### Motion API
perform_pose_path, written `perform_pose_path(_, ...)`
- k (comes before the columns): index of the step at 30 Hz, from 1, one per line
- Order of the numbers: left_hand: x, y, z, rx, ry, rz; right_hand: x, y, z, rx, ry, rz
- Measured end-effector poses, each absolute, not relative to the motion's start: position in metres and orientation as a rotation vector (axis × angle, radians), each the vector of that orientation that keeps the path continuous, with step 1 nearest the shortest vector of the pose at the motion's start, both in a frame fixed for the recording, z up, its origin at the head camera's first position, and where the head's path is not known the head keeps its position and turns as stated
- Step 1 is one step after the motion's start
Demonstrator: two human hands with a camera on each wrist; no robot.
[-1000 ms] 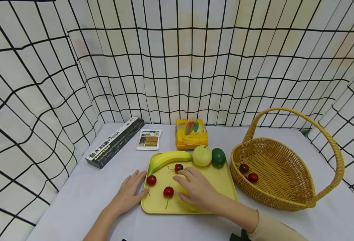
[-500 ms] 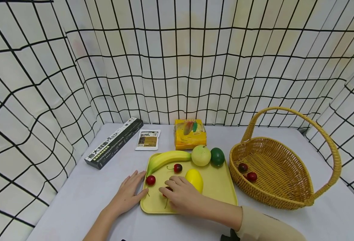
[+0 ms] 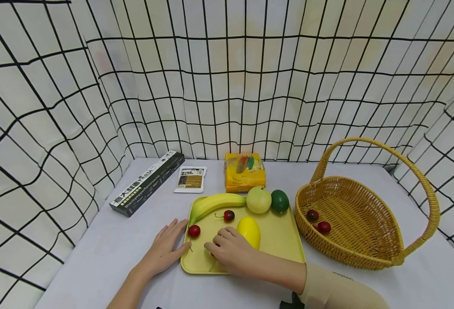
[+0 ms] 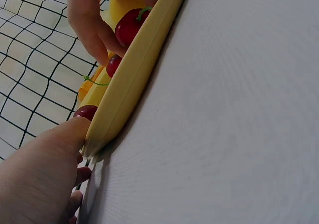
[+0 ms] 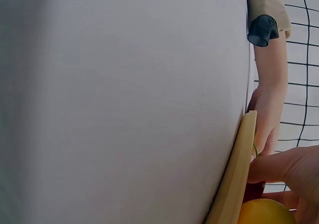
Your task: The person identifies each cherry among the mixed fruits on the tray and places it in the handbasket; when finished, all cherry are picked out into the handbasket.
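My right hand (image 3: 232, 251) is low over the front of the yellow tray (image 3: 281, 253), its thumb and fingers curled round a red cherry (image 4: 128, 30). That cherry is mostly hidden in the head view, its stem showing below the fingers. Just behind the hand lies a smooth yellow oval fruit (image 3: 250, 231). My left hand (image 3: 166, 246) rests at the tray's left edge with fingers extended, the thumb (image 4: 75, 132) against the rim. Near it on the tray sits another cherry (image 3: 194, 231), and a third cherry (image 3: 229, 215) lies below the banana (image 3: 219, 202).
A round pale green fruit (image 3: 259, 200) and a dark green fruit (image 3: 280, 201) are at the tray's back right. The wicker basket (image 3: 350, 223) on the right holds two cherries. Behind stand a yellow package (image 3: 245, 176), a small sachet (image 3: 190, 179) and a pasta box (image 3: 147, 183).
My right hand has moved left and nearer from over the yellow oval fruit to the front cherry, and its fingers have closed round it. The left hand stays at the tray's edge.
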State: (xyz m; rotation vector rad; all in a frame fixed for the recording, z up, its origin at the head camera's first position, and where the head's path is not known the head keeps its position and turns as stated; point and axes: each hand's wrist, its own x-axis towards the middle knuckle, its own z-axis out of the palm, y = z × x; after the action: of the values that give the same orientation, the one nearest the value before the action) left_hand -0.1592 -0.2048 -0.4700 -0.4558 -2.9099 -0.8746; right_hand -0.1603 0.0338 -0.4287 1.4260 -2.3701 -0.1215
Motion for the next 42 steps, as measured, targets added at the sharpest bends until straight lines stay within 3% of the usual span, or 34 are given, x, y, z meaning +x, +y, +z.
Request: perform_pose_path(42,-0.1594,-0.2047,-0.471,-0.457,-2.902,-0.875,-0.1636,0.0337,-0.4226,1.393,-2.449,-0.054)
